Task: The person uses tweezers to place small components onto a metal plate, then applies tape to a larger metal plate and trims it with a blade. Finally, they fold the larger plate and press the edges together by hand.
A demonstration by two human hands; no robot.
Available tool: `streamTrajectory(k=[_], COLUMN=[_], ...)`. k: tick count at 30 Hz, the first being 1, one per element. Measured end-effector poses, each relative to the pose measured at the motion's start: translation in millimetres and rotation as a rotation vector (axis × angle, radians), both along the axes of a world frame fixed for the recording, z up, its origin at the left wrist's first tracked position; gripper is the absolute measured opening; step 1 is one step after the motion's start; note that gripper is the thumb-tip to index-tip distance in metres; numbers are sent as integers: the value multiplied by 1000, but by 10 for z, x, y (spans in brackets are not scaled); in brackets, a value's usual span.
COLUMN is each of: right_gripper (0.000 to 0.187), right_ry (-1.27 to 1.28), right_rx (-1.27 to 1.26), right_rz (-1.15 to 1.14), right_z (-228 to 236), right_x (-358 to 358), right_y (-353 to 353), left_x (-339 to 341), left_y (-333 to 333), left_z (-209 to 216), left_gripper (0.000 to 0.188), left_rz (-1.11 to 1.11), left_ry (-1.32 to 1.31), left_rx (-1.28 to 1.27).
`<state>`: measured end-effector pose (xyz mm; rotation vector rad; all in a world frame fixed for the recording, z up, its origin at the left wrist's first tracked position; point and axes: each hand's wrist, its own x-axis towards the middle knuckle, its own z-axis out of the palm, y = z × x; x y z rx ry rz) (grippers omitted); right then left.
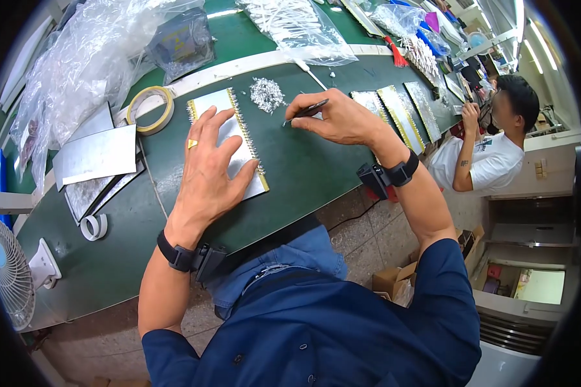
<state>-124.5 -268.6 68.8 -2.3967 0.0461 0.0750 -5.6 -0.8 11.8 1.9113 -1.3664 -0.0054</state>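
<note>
On green bench: panel lying under left hand, fingers lying spread, gripping nothing; right hand pinching black tool, thumb against fingers, near silvery pile.

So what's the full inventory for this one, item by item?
Edged panel: 1, silver-white, yellowish strips, centre-left
Slim tool: 1, dark, centre
Scrap pile: 1, silver, upper centre
Side panels: 3, silver, right of centre
Loose panels: several, silver and dark, left
Tape roll: 1, yellowish, left
Clear bags: several, transparent, upper left and top
Grey bag: 1, upper left
Tassel: 1, red, upper right
Fan: 1, white, lower left
Worktable: green, centre
Co-worker: 1, white shirt, right
Distant clutter: too small to count
Wristbands: 2, black, wrists
Left hand: 1, bare, on edged panel
Right hand: 1, bare, pinching slim tool
</note>
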Motion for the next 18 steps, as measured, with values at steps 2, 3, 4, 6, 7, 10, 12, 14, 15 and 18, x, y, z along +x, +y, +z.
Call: streamTrajectory(k=[2, 3, 4, 6, 7, 10, 12, 14, 15, 18], right_gripper=[18, 18, 19, 19, 19, 19, 18, 17, 17, 17], right_ry=[22, 21, 25, 30, 30, 88, 88, 91, 92, -184], right_rx=[-8, -8, -32, -79, -78, -160, -177, -212, -212, -45], right_rz=[20, 21, 44, 89, 90, 156, 147, 129, 131, -38], right_z=[14, 23, 25, 33, 41, 71, 60, 39, 20, -92], right_x=[27, 42, 60, 98, 118, 165, 160, 158, 127, -114], right_y=[-16, -20, -21, -19, -20, -12, 3, 18, 29, 136], left_x=[1, 3, 4, 6, 6, 2, -1, -2, -3, -2], left_y=[1, 1, 0, -2, -3, -4, 4, 15, 21, 40], left_z=[5, 9, 7, 4, 1, -8, -8, -11, -16, -27], left_gripper=[28, 28, 28, 28, 28, 28, 28, 28, 28, 28], left_rz=[-3, -2, -2, -1, 0, 0, 0, 1, 2, 20], left_ry=[-7, -8, -6, -2, -2, -2, -3, -3, -2, -2], left_rx=[-1, -2, 0, 2, 3, -6, -6, -9, -9, -14])
